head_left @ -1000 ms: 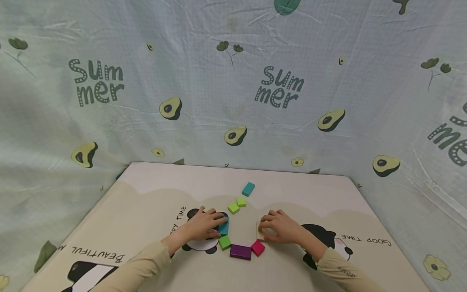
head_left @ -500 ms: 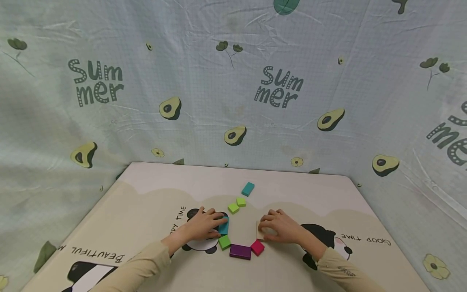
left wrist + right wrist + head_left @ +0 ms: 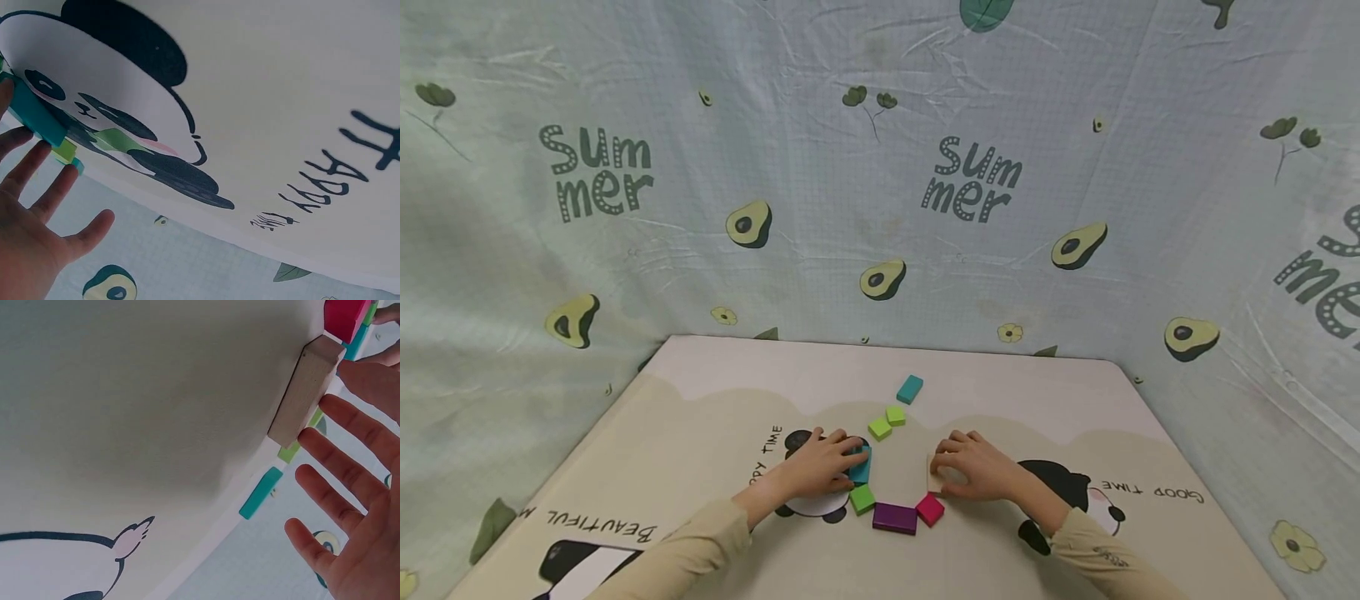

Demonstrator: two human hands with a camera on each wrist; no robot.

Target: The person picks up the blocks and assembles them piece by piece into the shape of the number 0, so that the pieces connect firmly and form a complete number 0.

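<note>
In the head view my left hand rests its fingertips on a blue block. The left wrist view has the thumb and nearest fingertips along one long side of this block, the other fingers spread. My right hand touches a plain wooden block. From the right wrist, thumb, index and middle fingertips line one long edge of that wooden block; the remaining fingers stay apart from it. Between the hands, a green block, a purple block and a red-pink block form a curve joining both.
Farther back lie two lime-green blocks, the nearer one almost touching the other. A teal block lies beyond them. The table has printed pandas and lettering, and a patterned curtain stands behind it.
The left hand shifts only very slightly on the blue block. The right hand and the blocks hold their places, while the head view drifts a little.
</note>
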